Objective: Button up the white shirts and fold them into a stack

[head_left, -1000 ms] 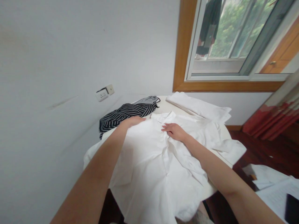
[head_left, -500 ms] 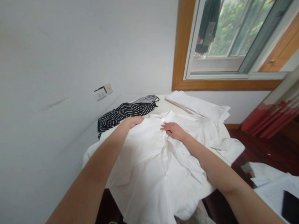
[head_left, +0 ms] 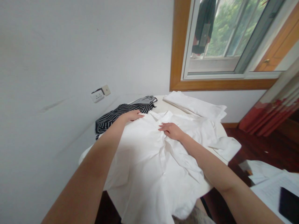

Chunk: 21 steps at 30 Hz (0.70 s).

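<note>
A white button-up shirt (head_left: 142, 161) lies spread over a pale table, its collar toward the far side and its hem hanging over the near edge. My left hand (head_left: 132, 115) is at the shoulder seam left of the collar, fingers closed on the fabric there. Just below the collar, my right hand (head_left: 172, 130) rests on the shirt front near the button placket, fingers extended and apart. Wrinkles gather along the placket under it. One sleeve stretches out to the right side of the table.
Black-and-white striped clothing (head_left: 112, 119) lies along the wall at the back left. A folded white garment (head_left: 195, 105) sits at the back right, beneath the window. Papers (head_left: 268, 183) and a dark flat object (head_left: 289, 203) are at the lower right.
My left hand has shifted slightly up, and its fingers now show on top of the shirt's shoulder. My right hand stays on the shirt front. The view has turned a little.
</note>
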### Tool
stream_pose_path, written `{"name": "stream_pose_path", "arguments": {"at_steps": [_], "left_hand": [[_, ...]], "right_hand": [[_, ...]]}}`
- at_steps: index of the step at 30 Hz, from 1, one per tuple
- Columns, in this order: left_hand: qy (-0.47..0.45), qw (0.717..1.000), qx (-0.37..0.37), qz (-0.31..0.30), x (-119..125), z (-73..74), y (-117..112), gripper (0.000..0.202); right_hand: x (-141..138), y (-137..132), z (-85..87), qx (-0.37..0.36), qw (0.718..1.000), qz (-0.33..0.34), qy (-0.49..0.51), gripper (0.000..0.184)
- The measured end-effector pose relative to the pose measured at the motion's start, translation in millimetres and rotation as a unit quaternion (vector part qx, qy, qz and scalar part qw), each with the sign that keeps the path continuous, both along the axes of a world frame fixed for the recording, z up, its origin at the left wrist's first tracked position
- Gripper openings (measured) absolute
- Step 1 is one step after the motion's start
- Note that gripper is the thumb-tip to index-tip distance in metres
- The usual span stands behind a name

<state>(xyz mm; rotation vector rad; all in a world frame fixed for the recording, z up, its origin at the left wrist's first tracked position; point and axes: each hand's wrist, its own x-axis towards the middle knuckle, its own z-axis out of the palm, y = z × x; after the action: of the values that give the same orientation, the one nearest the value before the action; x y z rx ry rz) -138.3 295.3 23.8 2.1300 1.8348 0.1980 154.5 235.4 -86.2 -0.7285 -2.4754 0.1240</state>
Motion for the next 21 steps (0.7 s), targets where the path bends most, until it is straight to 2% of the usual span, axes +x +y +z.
{"name": "stream_pose_path", "arguments": {"at_steps": [3,5,8,10,12,16,19,21], "left_hand": [[0.133,0.987,0.079,-0.054,-7.5,-8.7,1.7,0.044],[0.207,0.965,0.153,-0.052,-9.3,-17.5,-2.9,0.046],[0.256,0.937,0.228,-0.069,-8.8,-32.8,-14.0,0.034],[0.252,0.931,0.253,-0.074,-5.6,-41.2,-22.0,0.03],[0.236,0.932,0.269,-0.056,2.4,-45.6,-30.0,0.035],[0.174,0.941,0.29,-0.027,37.4,-42.9,-43.1,0.037],[0.096,0.945,0.305,-0.065,69.9,-44.7,-43.0,0.037],[0.06,0.947,0.301,-0.094,86.4,-54.8,-37.5,0.04]], "right_hand": [[0.1,1.2,-0.8,0.001,1.0,0.006,0.003,0.045],[0.4,1.7,-1.3,0.002,1.0,0.007,0.005,0.044],[1.0,2.0,-1.5,-0.003,1.0,0.003,0.0,0.046],[1.2,2.2,-1.3,-0.008,1.0,-0.001,-0.005,0.046],[0.9,2.3,-0.8,-0.012,1.0,-0.002,-0.006,0.047],[-0.4,0.5,1.6,-0.015,1.0,0.001,0.0,0.046],[-0.9,-3.3,4.6,-0.022,1.0,-0.008,-0.007,0.047],[-0.9,-6.0,6.4,-0.029,0.999,-0.02,-0.019,0.048]]}}
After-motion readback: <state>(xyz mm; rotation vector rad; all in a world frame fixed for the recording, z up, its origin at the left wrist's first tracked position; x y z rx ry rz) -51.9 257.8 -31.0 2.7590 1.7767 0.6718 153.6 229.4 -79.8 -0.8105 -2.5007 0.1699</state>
